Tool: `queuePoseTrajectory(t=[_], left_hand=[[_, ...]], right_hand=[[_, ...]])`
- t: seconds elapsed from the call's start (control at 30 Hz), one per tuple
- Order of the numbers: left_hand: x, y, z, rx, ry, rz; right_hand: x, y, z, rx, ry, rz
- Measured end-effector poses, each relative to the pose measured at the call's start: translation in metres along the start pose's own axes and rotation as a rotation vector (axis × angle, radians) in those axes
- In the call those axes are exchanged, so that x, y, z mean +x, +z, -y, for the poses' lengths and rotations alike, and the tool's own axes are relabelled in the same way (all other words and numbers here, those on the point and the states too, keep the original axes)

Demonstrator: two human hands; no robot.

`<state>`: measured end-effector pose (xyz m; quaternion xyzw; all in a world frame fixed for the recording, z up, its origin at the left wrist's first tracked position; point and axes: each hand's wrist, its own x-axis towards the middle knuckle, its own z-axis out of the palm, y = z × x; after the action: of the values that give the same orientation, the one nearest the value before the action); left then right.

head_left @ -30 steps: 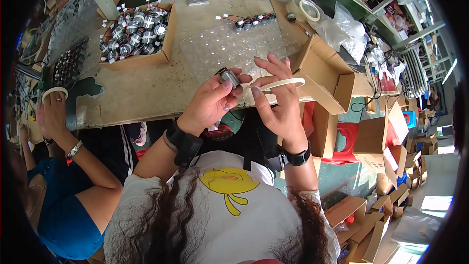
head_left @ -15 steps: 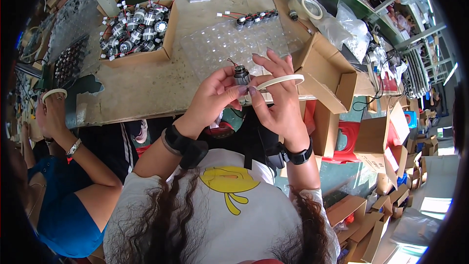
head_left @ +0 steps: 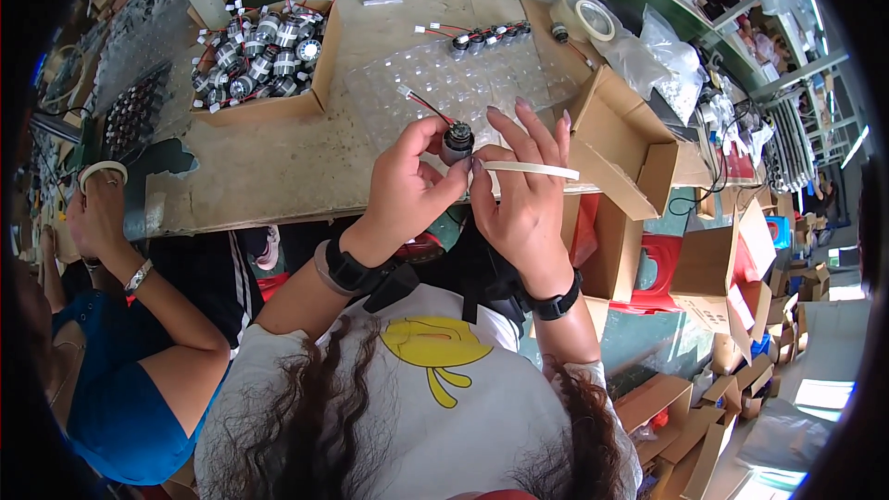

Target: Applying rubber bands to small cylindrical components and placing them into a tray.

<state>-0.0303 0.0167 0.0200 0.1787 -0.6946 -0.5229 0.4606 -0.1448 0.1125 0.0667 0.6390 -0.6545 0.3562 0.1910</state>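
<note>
My left hand (head_left: 407, 178) grips a small dark cylindrical motor (head_left: 457, 141) between thumb and fingers, in front of the bench edge. Red and black wires run from its top to a white connector (head_left: 405, 92), pointing up and left. A narrow cream roll of tape (head_left: 532, 169), seen nearly edge-on, hangs on the fingers of my right hand (head_left: 526, 194). That hand's thumb and index finger pinch together against the motor's right side, while its other fingers stretch upward. Whether a strip of tape lies between the fingertips is too small to tell.
A cardboard box (head_left: 319, 83) full of wired motors stands at the back left. Clear plastic tray sheet (head_left: 389, 83) holds a row of motors (head_left: 491, 35). An open carton (head_left: 622, 134) sits at right, near a wide tape roll (head_left: 594, 18). A co-worker's hand (head_left: 95, 213) is at left.
The motor has turned in my left hand, so its wires and connector now stick out up-left. The tape roll on my right hand has tipped to nearly edge-on.
</note>
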Motion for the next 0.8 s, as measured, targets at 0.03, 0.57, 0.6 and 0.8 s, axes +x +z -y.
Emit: queuePoseTrajectory(t=[0.03, 0.57, 0.6, 0.8], left_hand=[[0.001, 0.000, -0.001, 0.001, -0.001, 0.000], [0.001, -0.007, 0.006, -0.206, -0.176, 0.065], [0.001, -0.008, 0.006, -0.309, -0.248, 0.111], [0.002, -0.017, 0.006, -0.552, -0.545, 0.257]], right_hand=[[0.000, 0.001, 0.000, 0.001, 0.001, 0.000], [-0.003, 0.004, -0.012, 0.181, 0.130, 0.014], [-0.002, 0.004, -0.013, 0.184, 0.133, 0.021], [-0.001, -0.001, -0.020, 0.325, 0.178, 0.051]])
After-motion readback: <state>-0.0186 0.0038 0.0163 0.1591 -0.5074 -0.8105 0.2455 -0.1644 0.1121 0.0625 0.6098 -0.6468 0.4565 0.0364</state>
